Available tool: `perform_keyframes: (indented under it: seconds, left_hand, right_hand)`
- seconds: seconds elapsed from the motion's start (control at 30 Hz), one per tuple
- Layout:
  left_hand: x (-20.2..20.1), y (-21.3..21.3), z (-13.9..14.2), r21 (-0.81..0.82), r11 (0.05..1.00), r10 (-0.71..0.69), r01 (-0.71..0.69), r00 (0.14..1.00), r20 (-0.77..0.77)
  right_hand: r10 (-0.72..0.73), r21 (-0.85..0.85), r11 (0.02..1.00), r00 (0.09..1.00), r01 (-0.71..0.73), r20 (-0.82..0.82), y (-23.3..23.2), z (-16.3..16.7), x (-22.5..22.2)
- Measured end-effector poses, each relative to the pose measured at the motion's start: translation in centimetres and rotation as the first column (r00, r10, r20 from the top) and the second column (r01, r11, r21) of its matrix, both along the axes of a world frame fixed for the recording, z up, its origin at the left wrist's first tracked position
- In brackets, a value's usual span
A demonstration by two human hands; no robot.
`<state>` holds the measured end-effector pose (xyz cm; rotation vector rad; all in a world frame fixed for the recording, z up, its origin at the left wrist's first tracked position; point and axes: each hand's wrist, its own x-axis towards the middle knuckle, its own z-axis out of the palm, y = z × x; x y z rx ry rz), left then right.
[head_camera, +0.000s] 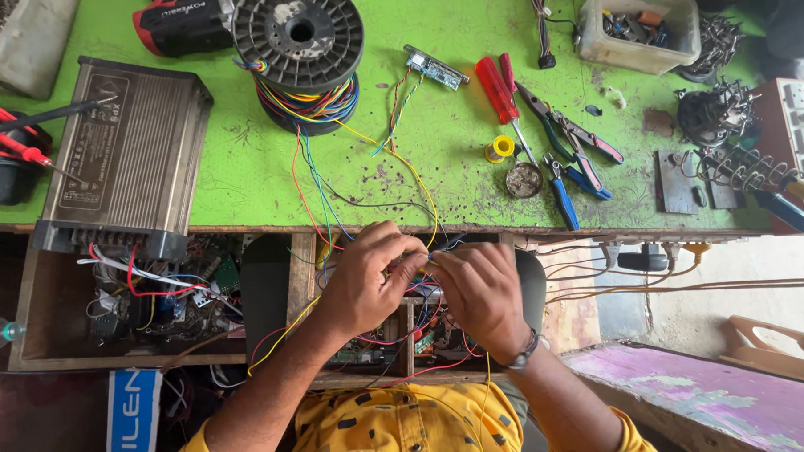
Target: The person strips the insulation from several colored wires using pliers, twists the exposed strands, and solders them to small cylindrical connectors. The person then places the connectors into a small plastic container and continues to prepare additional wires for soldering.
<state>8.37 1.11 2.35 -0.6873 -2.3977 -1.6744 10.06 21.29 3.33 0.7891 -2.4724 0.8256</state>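
While both hands meet just past the near edge of the green bench (240, 169), the left hand (364, 285) and right hand (480, 290) pinch thin coloured wires (316, 198) between thumb & fingertips, fingers curled shut on the strands, tips nearly touching each other. Wires run from the hands up across the bench to a black spool (300, 56) wound w/ multicolour cable, far-centre. A yellow strand curves right of the others twd a small circuit board (436, 67). Left of the spool sits a grey metal power-supply box (125, 155), hanging slightly over the near edge. Right of centre: red-handled screwdriver (497, 89), pliers w/ blue grips (561, 189), small round tin (523, 180), yellow tape roll (502, 147). Far right, clear plastic tub (640, 22) w/ small parts; a soldering iron stand (747, 171) at the right edge. Below the bench, an open shelf (155, 301) holds tangled wires & boards. Right wrist wears a dark band (522, 349).
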Motion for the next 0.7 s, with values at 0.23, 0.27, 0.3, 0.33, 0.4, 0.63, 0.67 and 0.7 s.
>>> perform_keyframes:
  seconds: [0.23, 0.27, 0.3, 0.33, 0.4, 0.63, 0.67, 0.7]
  left_hand:
    - [-0.6, 0.2, -1.5, -0.039, 0.997, -0.066, 0.060, 0.982, -0.177]
    - [-0.5, 0.3, -1.6, -0.031, 0.998, -0.061, 0.056, 0.981, -0.184]
    - [-0.5, 0.3, -1.8, -0.021, 0.999, -0.053, 0.050, 0.980, -0.191]
    - [-0.5, 0.3, -1.9, -0.002, 0.997, -0.072, 0.072, 0.990, -0.122]
    - [-0.4, 0.2, -2.1, 0.037, 0.993, -0.114, 0.113, 0.993, 0.010]
    - [-0.8, 0.0, -2.3, 0.081, 0.997, -0.034, 0.014, 0.967, 0.253]
    - [-1.0, -0.1, -2.3, 0.084, 0.996, -0.056, 0.039, 0.977, 0.206]
    - [-1.2, 0.0, -2.2, 0.086, 0.994, -0.078, 0.065, 0.984, 0.160]
  right_hand:
    - [0.333, -0.503, 0.851, 0.585, 0.150, 0.739, 1.5, -1.7, -0.2]
    - [0.487, -0.610, 0.741, 0.400, 0.282, 0.777, 1.7, -2.2, -0.1]
    - [0.574, -0.663, 0.666, 0.332, 0.341, 0.748, 1.8, -2.7, -0.1]
    - [0.642, -0.695, 0.594, 0.281, 0.405, 0.713, 1.9, -3.0, -0.1]
    - [0.667, -0.710, 0.544, 0.283, 0.448, 0.689, 1.7, -3.3, 0.0]
    - [0.061, -0.310, 0.949, 0.924, 0.064, 0.377, 0.2, -1.6, 1.2]
    - [0.029, -0.270, 0.961, 0.948, 0.061, 0.316, 0.2, -1.4, 1.2]
    - [0.110, -0.410, 0.906, 0.876, 0.106, 0.469, 0.4, -1.3, 1.1]
